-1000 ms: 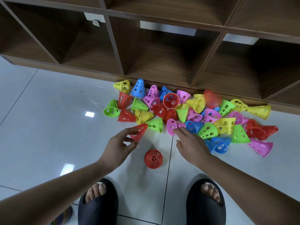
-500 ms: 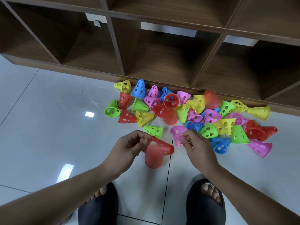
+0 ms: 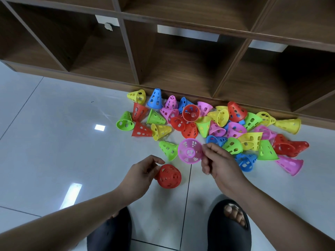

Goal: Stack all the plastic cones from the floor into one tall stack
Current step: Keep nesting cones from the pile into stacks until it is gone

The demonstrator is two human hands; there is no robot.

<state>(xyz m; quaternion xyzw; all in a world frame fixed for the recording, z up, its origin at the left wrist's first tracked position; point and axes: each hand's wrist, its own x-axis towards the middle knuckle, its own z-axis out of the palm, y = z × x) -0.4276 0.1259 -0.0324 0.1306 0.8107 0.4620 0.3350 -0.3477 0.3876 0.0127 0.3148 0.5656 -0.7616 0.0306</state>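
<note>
Since half a second ago, the red cone that the left hand (image 3: pixel 143 175) held tilted in the air has gone down over the one on the floor, making a short red stack (image 3: pixel 169 176). I see the fingers curled against the stack's left wall, thumb above it. Just beyond the stack, slightly right, the pink cone (image 3: pixel 190 151) is off the tiles now, mouth turned toward me, its rim pinched between the right hand's (image 3: pixel 220 164) thumb and forefinger. The loose pile (image 3: pixel 217 124) lies beyond and right of the stack. My worry is that the thin rim pinch slips while I flip the cone mouth-down. It could also land crooked and skid the stack across the glossy floor (image 3: pixel 54 142).
</note>
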